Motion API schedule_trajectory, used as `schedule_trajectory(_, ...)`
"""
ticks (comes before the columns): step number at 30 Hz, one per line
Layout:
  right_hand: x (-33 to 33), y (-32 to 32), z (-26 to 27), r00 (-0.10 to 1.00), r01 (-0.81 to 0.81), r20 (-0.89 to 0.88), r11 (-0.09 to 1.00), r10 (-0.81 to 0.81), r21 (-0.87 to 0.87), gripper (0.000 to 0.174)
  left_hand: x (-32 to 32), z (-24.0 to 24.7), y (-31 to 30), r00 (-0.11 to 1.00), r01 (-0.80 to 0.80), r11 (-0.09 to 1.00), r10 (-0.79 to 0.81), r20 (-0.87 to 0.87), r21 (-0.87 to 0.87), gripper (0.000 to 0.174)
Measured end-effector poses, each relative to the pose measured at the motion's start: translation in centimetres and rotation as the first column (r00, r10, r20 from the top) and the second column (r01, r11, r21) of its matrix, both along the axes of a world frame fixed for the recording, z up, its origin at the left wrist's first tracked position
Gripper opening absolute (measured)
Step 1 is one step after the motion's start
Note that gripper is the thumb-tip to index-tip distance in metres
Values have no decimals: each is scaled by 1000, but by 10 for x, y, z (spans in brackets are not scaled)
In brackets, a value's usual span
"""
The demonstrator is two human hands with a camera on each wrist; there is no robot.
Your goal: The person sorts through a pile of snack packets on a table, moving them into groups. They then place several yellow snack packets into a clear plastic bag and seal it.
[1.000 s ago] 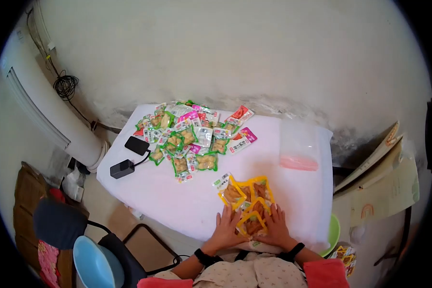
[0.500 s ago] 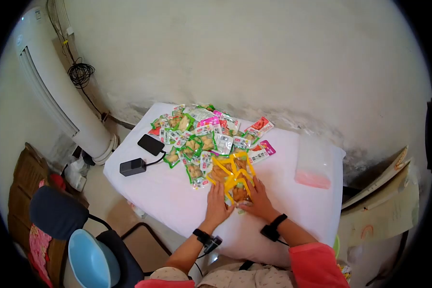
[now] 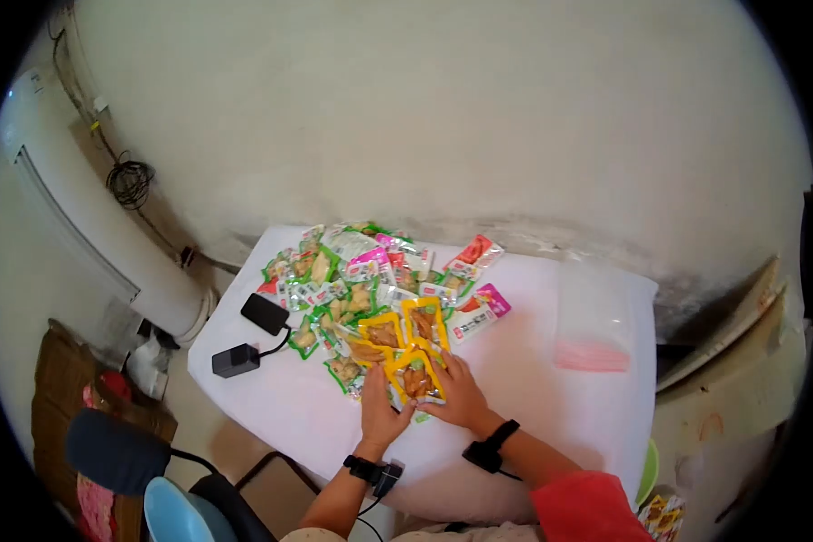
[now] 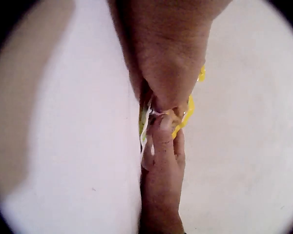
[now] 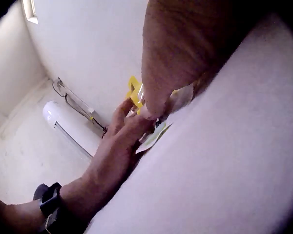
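Several yellow-edged snack packets (image 3: 417, 378) with brown pieces inside lie bunched in both hands, over the near edge of a heap of green-edged snack packets (image 3: 339, 307). My left hand (image 3: 384, 415) grips the bunch from its left side, fingers partly hidden by the packets. From the right, my right hand (image 3: 461, 396) holds it, fingers lying over the nearest packet. The two thumbs come close together at the bunch's near end. In the left wrist view a yellow packet edge (image 4: 189, 111) shows between the hands; in the right wrist view a yellow corner (image 5: 133, 90) stands up past the fingers.
Pink-and-white packets (image 3: 481, 312) lie at the heap's right. A clear bag with a pink strip (image 3: 592, 355) is on the table's (image 3: 551, 425) right side. A black phone-like device (image 3: 265, 313) and a black box (image 3: 236, 360) joined by a cable lie at left. A blue basin (image 3: 185, 515) stands lower left.
Both hands have moved the yellow-edged packets from the table's front edge, away and to the left, onto the green-edged heap. The head view has also shifted.
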State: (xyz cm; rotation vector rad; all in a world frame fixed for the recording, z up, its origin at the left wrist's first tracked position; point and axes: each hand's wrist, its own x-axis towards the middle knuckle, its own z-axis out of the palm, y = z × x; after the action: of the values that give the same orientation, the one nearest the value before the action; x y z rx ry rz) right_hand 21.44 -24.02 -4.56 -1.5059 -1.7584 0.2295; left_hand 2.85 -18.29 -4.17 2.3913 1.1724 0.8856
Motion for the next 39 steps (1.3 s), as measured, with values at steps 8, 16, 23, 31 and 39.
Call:
schedule_trajectory(8,8,-2,8,991,28,-132,1000,-29,-12,84,3,8,-2,1000,-1,999,1,0,-50,92)
schedule_trajectory(16,31,-7,22,993,-48,-107,998,44,-41,74,9,16,-2,988,78,996,-82,-131,-39,83)
schedule_trajectory(23,56,-31,14,968,197,-161,980,-190,31,62,0,-11,-1,989,-70,995,79,-128,75,71)
schedule_trajectory(31,193,-139,52,561,753,190,592,-805,287,29,8,2,-6,987,-126,984,137,-85,123,62)
schedule_trajectory(39,230,-164,24,674,726,236,686,-700,-42,8,6,7,-12,992,-125,954,117,45,274,52)
